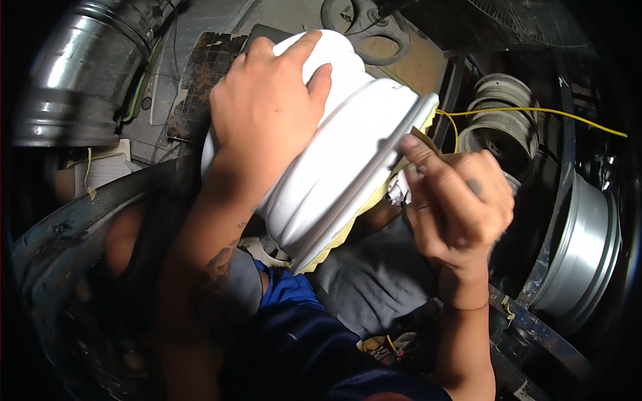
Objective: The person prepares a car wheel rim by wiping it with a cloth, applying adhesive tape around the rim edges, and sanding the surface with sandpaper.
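A white-painted wheel rim (341,154) leans tilted in front of me, over my lap. Its grey lip faces right, and yellow masking (348,230) with a ragged edge shows behind that lip. Over the top of the white barrel lies my left hand (271,100), gripping it with the thumb apart and some fingertips hidden past the far side. My right hand (461,194) is closed in a pinch at the lip. Between its thumb and fingers is a thin brown strip (422,138), which looks like folded sandpaper. Crumpled white material (399,189) shows just beside those fingers.
Large shiny metal rims (80,80) stand at the far left. Dusty rims (501,127) and a silver rim (578,247) sit at the right, around a metal frame (545,247). A yellow cord (535,109) crosses there. A spoked handwheel (374,33) lies at the back.
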A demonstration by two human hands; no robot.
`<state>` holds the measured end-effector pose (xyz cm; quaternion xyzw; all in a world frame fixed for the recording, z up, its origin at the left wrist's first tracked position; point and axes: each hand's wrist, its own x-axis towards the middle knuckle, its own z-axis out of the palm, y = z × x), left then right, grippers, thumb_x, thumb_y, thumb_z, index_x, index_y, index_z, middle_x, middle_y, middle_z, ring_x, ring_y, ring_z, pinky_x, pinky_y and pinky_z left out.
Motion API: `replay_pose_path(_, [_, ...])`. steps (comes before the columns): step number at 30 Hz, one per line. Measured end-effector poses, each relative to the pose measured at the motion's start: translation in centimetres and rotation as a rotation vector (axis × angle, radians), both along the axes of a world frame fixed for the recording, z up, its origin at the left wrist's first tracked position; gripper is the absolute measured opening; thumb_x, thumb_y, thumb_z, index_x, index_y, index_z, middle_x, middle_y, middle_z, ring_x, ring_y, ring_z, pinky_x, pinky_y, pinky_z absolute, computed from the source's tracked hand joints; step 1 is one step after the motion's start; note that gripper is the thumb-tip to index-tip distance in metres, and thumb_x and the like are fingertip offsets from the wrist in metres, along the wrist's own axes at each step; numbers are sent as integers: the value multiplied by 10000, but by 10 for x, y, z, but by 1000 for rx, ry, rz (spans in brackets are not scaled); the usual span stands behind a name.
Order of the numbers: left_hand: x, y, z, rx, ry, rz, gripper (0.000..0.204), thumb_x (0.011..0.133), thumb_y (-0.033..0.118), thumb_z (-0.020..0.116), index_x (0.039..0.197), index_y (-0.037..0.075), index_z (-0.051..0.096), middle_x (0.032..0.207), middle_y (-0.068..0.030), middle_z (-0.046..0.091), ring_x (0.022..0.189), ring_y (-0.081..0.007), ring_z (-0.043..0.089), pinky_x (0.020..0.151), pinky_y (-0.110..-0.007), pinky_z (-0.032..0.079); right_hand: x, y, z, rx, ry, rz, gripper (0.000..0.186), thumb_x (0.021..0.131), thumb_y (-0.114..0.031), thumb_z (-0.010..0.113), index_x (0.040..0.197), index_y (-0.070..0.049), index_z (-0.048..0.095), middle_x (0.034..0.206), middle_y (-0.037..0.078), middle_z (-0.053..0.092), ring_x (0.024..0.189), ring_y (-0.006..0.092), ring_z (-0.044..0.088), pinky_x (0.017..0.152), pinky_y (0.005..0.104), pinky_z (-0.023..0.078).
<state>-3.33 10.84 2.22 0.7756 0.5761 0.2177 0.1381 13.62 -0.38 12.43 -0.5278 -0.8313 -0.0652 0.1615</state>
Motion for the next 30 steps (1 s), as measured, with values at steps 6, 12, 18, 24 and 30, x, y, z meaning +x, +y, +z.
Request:
replay_pose_path(6, [0, 3, -5, 29, -33, -14, 411, 952, 440, 661, 1335, 294, 696, 1047, -149, 687, 968, -373, 700, 817, -471, 557, -2, -5, 1, -76, 35, 121, 248, 760, -101, 755, 1001, -62, 796, 620, -46, 467, 508, 103, 414, 510, 301, 313])
replay_pose_path(12, [-1, 2, -1, -10, -30, -16, 415, 961, 450, 655, 1342, 290, 692, 1041, -152, 683, 969, -380, 694, 814, -474, 546, -16, -10, -12, -110, 202, 181, 181, 787, -111, 734, 946, -44, 788, 614, -26, 521, 494, 122, 472, 484, 296, 354])
replay_pose_path(18, [-2, 4, -4, 21, 11, 0, 419, 962, 454, 655, 1344, 287, 692, 1022, -157, 679, 956, -386, 689, 815, -468, 543, -5, 2, -8, -126, 261, 27, 172, 788, -126, 761, 930, -29, 771, 611, 6, 555, 479, 143, 513, 473, 314, 392])
replay_pose_path(24, [-1, 5, -1, 50, -21, -12, 417, 964, 452, 657, 1343, 282, 695, 1007, -155, 681, 952, -380, 692, 816, -464, 541, 9, 12, -10, -25, 275, -59, 94, 811, -55, 744, 889, -3, 753, 573, 11, 545, 467, 132, 530, 446, 313, 396])
replay_pose_path(30, [-6, 3, -3, -36, -12, -9, 426, 951, 462, 646, 1332, 277, 698, 1056, -161, 676, 1006, -370, 693, 841, -487, 560, 15, 5, -12, -24, 318, -156, 165, 865, -85, 706, 979, 19, 766, 616, 10, 588, 497, 118, 506, 489, 272, 384])
